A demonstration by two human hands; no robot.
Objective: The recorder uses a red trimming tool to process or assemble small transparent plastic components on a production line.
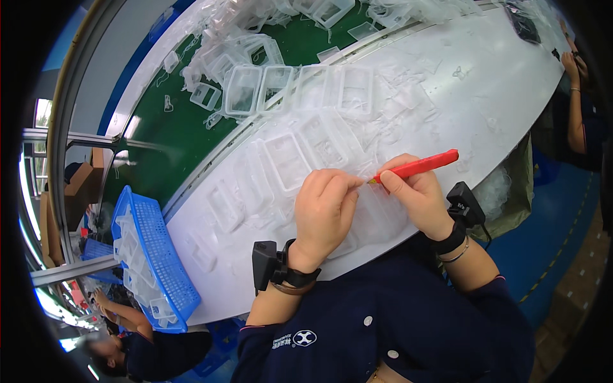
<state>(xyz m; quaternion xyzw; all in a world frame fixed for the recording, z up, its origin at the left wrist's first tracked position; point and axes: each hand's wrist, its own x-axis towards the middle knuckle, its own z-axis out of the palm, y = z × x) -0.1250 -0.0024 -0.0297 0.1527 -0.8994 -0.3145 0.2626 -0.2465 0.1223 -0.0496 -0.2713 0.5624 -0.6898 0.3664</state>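
My right hand [418,195] is closed around a red-handled trimming knife [426,164], its tip pointing left toward my other hand. With fingertips pinched together, my left hand [324,209] grips a translucent plastic part [378,216] by its edge, right at the knife's tip. Most of that part lies below and between my hands, and its outline is hard to make out. Just beyond my left hand, open-framed translucent plastic cases [286,163] lie on the white worktop [488,83]. A row of similar cases [278,86] sits farther off, across the worktop's metal edge.
A green conveyor belt [150,143] carries heaped plastic parts at the far side. On the left stands a blue basket [167,255] of translucent parts. An open bag [511,191] of scraps is at right. Clear offcuts litter the worktop. Other people work at both sides.
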